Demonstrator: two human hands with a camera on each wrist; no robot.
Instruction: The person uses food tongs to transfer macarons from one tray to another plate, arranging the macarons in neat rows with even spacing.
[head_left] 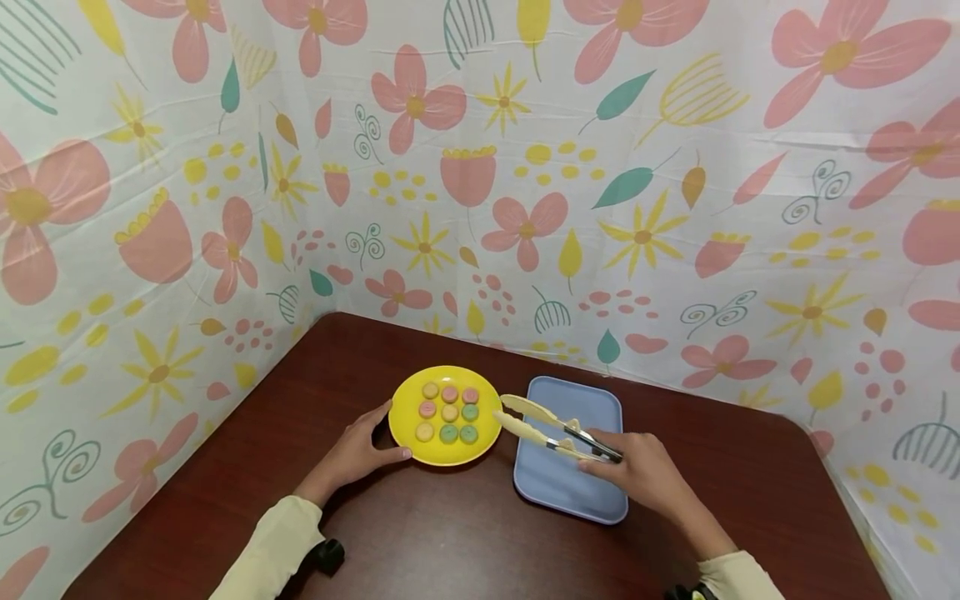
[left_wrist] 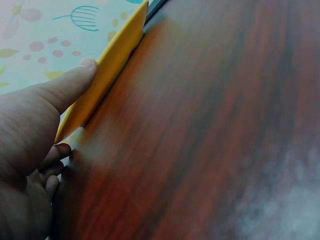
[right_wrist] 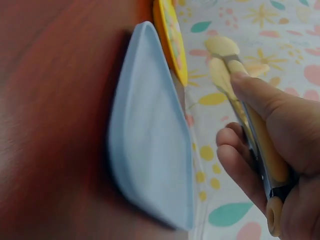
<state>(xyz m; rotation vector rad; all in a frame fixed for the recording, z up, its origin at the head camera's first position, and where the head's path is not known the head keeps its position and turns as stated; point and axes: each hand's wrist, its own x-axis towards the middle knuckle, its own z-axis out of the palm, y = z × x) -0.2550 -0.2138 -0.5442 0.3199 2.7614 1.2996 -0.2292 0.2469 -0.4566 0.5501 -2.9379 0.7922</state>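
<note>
My left hand (head_left: 362,450) holds the rim of a round yellow plate (head_left: 405,433), with its thumb at the near side and fingers at the left edge. In the left wrist view the thumb (left_wrist: 75,82) lies along the plate's outer wall. Several small macarons (head_left: 450,413) in pink, green and pale yellow sit in rows on it. My right hand (head_left: 645,471) grips cream-and-metal tongs (head_left: 536,423) over a blue rectangular tray (head_left: 543,479). Their tips are apart, near the plate's right rim, with nothing seen between them. In the right wrist view the tongs' handles (right_wrist: 267,145) lie within the hand.
Plate and tray stand side by side on a dark brown wooden table (head_left: 450,542). A flower-patterned cloth (head_left: 480,225) hangs behind the table and along its left side. A dark band (head_left: 327,556) is on the left wrist.
</note>
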